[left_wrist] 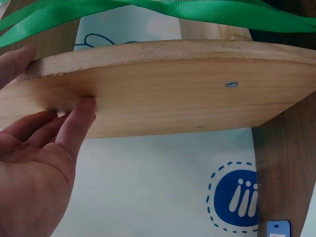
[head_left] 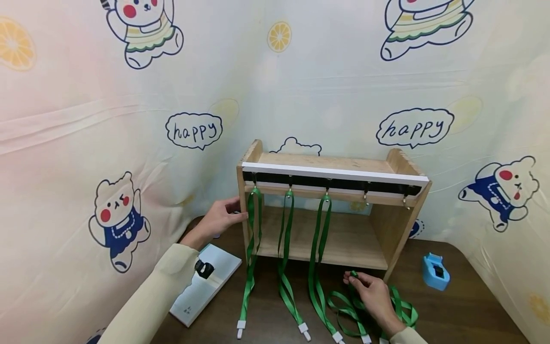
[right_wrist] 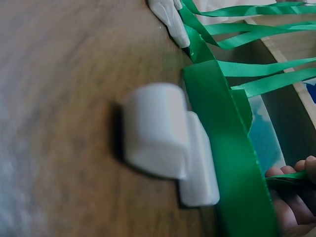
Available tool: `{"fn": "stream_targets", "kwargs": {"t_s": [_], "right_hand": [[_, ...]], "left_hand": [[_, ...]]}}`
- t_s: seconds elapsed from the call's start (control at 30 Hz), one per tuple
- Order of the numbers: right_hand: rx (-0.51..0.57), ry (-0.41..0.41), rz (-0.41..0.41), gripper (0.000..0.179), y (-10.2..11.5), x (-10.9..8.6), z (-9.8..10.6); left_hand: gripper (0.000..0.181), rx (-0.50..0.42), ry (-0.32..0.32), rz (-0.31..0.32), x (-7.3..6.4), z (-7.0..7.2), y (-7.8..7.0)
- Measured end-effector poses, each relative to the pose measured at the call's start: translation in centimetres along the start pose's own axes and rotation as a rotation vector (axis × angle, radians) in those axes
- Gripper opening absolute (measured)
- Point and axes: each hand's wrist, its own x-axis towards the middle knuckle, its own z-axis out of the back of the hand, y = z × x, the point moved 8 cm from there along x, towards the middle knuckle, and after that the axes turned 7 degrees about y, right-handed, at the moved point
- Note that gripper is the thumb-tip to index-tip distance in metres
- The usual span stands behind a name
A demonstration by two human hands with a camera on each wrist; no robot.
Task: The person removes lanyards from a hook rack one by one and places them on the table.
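A small wooden shelf (head_left: 326, 229) stands on the table with a row of hooks along its front rail. Three green lanyards (head_left: 287, 243) hang from the left hooks, their white clips lying toward the front. My left hand (head_left: 220, 217) holds the shelf's left side panel (left_wrist: 163, 89), thumb on the front edge and fingertips against the outer face. Below the shelf's right half, my right hand (head_left: 373, 296) pinches the loop of another green lanyard (right_wrist: 286, 178) between thumb and fingers. More green lanyard (head_left: 404, 310) lies loose beside this hand. A white clip (right_wrist: 155, 131) shows close up in the right wrist view.
Two hooks (head_left: 366, 193) at the right of the rail hold no lanyard. A pale blue-white box (head_left: 206, 282) lies left of the shelf. On the right sits a blue plastic holder (head_left: 436, 272). A printed cloth (head_left: 301, 86) hangs behind the table.
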Motion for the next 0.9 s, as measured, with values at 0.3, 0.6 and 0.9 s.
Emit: {"fn": "stream_targets", "kwargs": {"t_s": [0.3, 0.6, 0.9], "right_hand": [[-0.075, -0.032, -0.002, 0.022, 0.0, 0.0, 0.3], [-0.240, -0.083, 0.010, 0.029, 0.7, -0.7, 1.0], [-0.132, -0.070, 0.046, 0.028, 1.3, -0.8, 0.9]], "left_hand": [[0.050, 0.000, 0.002, 0.005, -0.1, 0.0, -0.1], [0.050, 0.005, 0.004, -0.007, -0.1, -0.1, 0.0], [0.050, -0.001, 0.005, -0.014, 0.0, -0.1, 0.0]]}}
